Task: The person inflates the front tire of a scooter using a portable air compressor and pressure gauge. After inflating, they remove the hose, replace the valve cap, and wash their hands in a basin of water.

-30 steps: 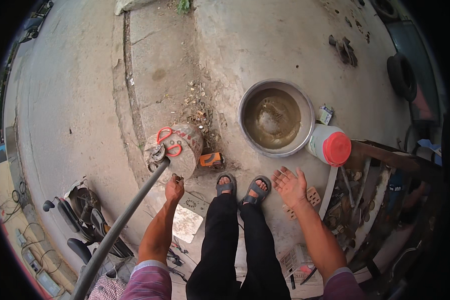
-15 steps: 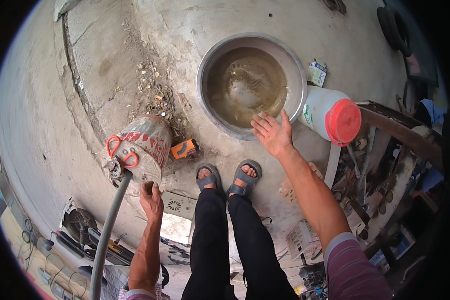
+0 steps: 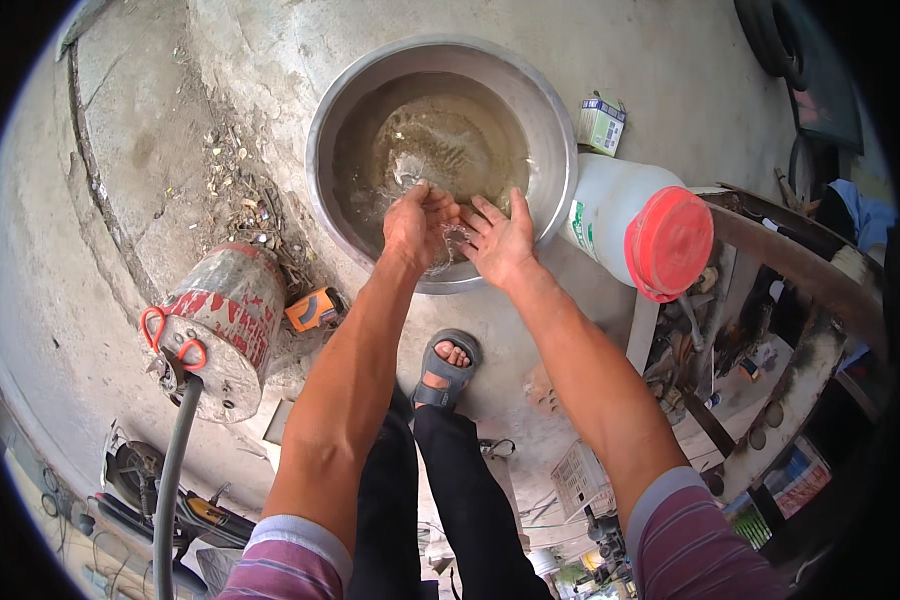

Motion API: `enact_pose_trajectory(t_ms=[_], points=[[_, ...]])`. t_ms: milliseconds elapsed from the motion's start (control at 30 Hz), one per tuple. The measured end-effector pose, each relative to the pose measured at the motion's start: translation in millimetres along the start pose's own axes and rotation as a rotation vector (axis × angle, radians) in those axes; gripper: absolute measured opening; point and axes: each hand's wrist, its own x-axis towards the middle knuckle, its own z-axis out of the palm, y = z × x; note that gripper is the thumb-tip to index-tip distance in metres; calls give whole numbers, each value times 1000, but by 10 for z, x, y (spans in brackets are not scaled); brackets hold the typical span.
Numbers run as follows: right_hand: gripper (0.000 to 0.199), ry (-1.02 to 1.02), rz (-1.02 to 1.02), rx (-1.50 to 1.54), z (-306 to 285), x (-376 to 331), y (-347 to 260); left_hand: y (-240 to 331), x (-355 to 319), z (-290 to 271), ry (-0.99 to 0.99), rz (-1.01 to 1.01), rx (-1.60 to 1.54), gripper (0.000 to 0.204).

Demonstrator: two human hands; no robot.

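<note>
A wide metal basin (image 3: 332,112) stands on the floor ahead of me, holding murky brownish water (image 3: 425,130). Over its near side, my left hand (image 3: 422,222) is cupped with the fingers loosely bent and apart, and no object shows in it. Beside it, my right hand (image 3: 498,238) is palm up with its fingers spread and holds nothing. Clear water splashes between the two hands, and ripples show on the surface near the left fingertips. The hands are close together, their fingertips almost meeting.
Right of the basin lies a translucent plastic drum (image 3: 610,215) with a red lid (image 3: 670,243), near a small green-and-white box (image 3: 602,125). At left is a worn, red-marked metal canister (image 3: 232,310) with a grey hose (image 3: 175,470). An orange box (image 3: 312,310) lies beside it. Metal scrap fills the right.
My left hand has come up from beside the canister to the basin, next to the right hand. Water now splashes there. The view has shifted, with the basin nearer.
</note>
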Motion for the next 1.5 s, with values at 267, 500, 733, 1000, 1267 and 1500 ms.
enact_pose_trajectory(t_ms=[267,500,733,1000,1267,1500], points=[[93,-302,3,54,387,-599,130,-141,-1094,528,-14,540,888,57],[84,-258,-150,-282,581,-731,92,170,-1127,274,-164,295,711,73],[81,-424,-167,-83,549,-1024,475,127,-1413,291,-53,409,775,70],[82,-367,-118,-83,494,-1310,583,114,-1035,166,95,269,852,73],[89,-370,-133,-103,173,-1038,304,-252,-1109,384,-74,378,932,61],[101,-100,44,-352,33,-802,226,56,-46,-89,315,575,1014,43]])
